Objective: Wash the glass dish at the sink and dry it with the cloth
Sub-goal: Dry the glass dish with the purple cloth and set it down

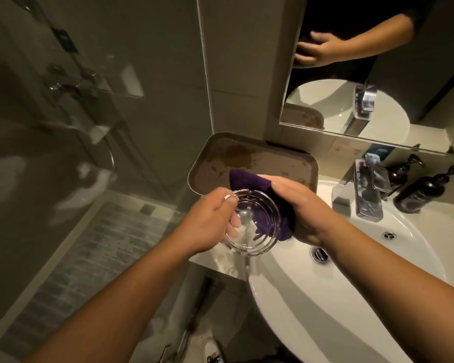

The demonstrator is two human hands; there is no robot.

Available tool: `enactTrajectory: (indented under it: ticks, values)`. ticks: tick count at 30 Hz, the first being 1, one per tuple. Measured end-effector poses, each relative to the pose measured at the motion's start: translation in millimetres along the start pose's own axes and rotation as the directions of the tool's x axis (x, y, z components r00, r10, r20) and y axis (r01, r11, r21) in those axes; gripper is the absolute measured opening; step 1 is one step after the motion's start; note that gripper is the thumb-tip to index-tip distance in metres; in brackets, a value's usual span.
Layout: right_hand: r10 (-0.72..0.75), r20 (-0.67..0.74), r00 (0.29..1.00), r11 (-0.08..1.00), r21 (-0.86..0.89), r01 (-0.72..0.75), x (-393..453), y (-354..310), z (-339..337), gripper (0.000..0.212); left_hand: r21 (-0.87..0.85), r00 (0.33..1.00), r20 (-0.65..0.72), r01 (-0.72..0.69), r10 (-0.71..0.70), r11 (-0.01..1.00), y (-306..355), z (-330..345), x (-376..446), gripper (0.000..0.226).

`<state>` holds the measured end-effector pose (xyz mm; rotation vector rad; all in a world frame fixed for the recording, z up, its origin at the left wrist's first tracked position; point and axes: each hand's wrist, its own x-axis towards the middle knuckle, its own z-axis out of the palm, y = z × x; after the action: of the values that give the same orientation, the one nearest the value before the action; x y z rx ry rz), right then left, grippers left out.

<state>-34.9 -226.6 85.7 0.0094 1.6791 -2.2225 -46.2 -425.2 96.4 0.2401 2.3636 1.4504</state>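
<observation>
The person stands at the sink (351, 297) with the glass dish (252, 224) held up over the worktop edge, at about nine o'clock from the drain (319, 254). The left hand (210, 221) is closed on the dish's near rim, fingers curled inside the wall. The right hand (299, 205) is clamped around a bunched purple cloth (260, 203), pressing it against the dish's far side at about two o'clock, with some cloth tucked down inside the bowl. The tap (364, 189) shows no running water, so this looks like the drying step.

To dry it well, I'd say keep the left grip firm on the rim, since wet glass slips, and turn the dish in small steps while the cloth sweeps the inside wall, the base and then the outside. Working over the basin rather than the floor side would be safer. A stained brown tray (273, 158) sits just behind the hands.
</observation>
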Motion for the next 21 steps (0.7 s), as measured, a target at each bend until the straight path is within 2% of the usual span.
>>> enactTrajectory:
  ticks: [3, 6, 8, 11, 14, 17, 21]
  values:
    - [-0.071, -0.119, 0.990, 0.991, -0.123, 0.056, -3.5, -2.0, 4.4, 0.032, 0.042, 0.998, -0.057, 0.005, -0.003, 0.999, 7.7, 5.3, 5.4, 0.024]
    - [-0.172, -0.289, 0.942, 0.964, -0.244, 0.101, -8.1, -0.1, 11.1, 0.031, 0.032, 0.993, -0.117, 0.003, 0.000, 0.999, 12.4, 13.2, 10.2, 0.024]
    - [-0.205, -0.371, 0.906, 0.973, -0.176, 0.148, -12.8, 5.4, 15.0, 0.032, 0.020, 0.982, -0.188, 0.003, 0.001, 1.000, 15.1, 19.8, 13.8, 0.025]
    - [-0.198, -0.514, 0.835, 0.974, -0.011, 0.224, -19.1, 20.1, 30.0, 0.035, -0.086, 0.940, -0.339, -0.011, -0.019, 0.996, 21.7, 37.1, 22.0, 0.026]
    - [-0.209, -0.664, 0.718, 0.966, -0.025, 0.258, -19.6, 38.0, 46.8, 0.044, -0.295, 0.881, -0.458, -0.020, -0.123, 0.955, 32.6, 64.7, 25.1, 0.028]
    - [-0.257, -0.684, 0.683, 0.961, -0.106, 0.255, -22.8, 31.3, 41.2, 0.047, -0.409, 0.879, -0.442, -0.019, -0.180, 0.912, 36.0, 81.7, 20.5, 0.028]
    - [-0.336, -0.617, 0.711, 0.941, -0.191, 0.279, -27.8, 6.9, 18.8, 0.047, -0.462, 0.930, -0.340, -0.035, -0.140, 0.886, 36.9, 78.8, 19.7, 0.021]
